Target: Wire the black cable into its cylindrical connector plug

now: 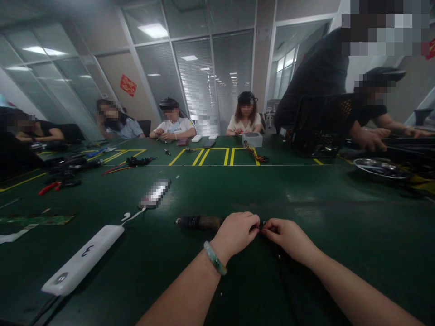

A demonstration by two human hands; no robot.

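A dark cylindrical tool [199, 222] with a metal tip, like an electric screwdriver, lies on the green table, its tip to the left. My left hand [236, 233], with a jade-coloured bangle [215, 258] on the wrist, is over the tool's right end, fingers curled in a pinch. Close beside it, my right hand [285, 233] pinches thumb against fingers. The fingertips of both hands meet around a small dark piece that I cannot make out. Below the right hand a dark cord [279, 256] shows faintly.
On the left lie a white power bank [84, 258] marked 3, cabled to a phone [155, 194], and a green strip [44, 220]. Farther off are red-handled pliers [50, 188], dark cables [131, 162] and a metal bowl [379, 168]. Several people work around the table.
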